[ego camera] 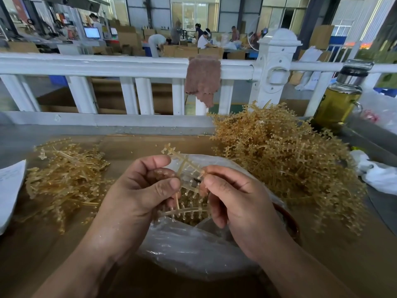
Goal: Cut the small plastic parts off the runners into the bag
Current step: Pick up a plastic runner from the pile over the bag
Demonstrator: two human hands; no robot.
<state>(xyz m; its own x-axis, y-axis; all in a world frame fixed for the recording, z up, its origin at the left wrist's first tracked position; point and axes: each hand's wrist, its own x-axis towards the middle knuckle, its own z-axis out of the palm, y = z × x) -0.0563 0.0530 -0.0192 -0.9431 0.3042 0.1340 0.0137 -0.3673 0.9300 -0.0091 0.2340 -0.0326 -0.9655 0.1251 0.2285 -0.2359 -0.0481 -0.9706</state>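
Head view: a branched amber runner [185, 166] was held up over the near middle of the worktop [343, 261], directly above the open mouth of the clear bag [189, 244]. The left hand [137, 190] was curled round the runner's left side, the thumb pressed across a stem. The right hand [234, 196] was closed on the runner's right side, a branch tip pinched between thumb and forefinger. A small dark object was glimpsed between the two hands, too small to be made out. Small amber parts [191, 219] were seen inside the bag, below the runner. A brown rounded rim [290, 220] was shown at the bag's right side.

A big heap of runners [285, 160] was piled toward the far right corner of the worktop, and a flatter heap [66, 181] was spread by the left edge, with a white sheet [10, 190] just beside it. A bottle of yellow liquid [337, 102] was stood upright at the far right, behind the big heap. Crumpled white plastic [378, 175] was seen at the right edge. A brown cloth [203, 80] was draped over the white railing [96, 65] beyond the far edge.
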